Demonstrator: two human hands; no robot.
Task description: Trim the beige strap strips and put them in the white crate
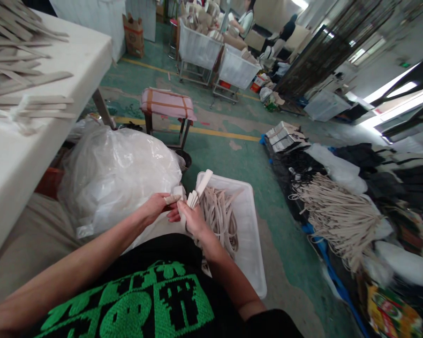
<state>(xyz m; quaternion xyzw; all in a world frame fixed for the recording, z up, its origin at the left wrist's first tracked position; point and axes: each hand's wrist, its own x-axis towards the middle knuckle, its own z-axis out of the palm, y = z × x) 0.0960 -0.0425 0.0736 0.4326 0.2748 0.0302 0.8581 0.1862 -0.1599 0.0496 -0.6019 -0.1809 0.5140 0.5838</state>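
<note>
Several beige fabric straps point(193, 199) are gathered in my right hand point(193, 218), whose fingers are wrapped round them; one strap end sticks up to the right. My left hand point(157, 206) is just beside it, its fingers closed on a beige strap end at the same bundle. Under and to the right of my hands stands a white plastic bin point(248, 234) with long looped beige straps point(220, 216) inside. A large clear plastic bag point(123, 169) lies to the left of my hands.
A white table point(92, 61) at the left bears piles of straps point(18, 61). A pink padded stool point(167, 103) stands ahead. Heaped straps point(341, 216) lie on a pallet at the right. White carts point(199, 47) and a seated person point(245, 21) are farther back.
</note>
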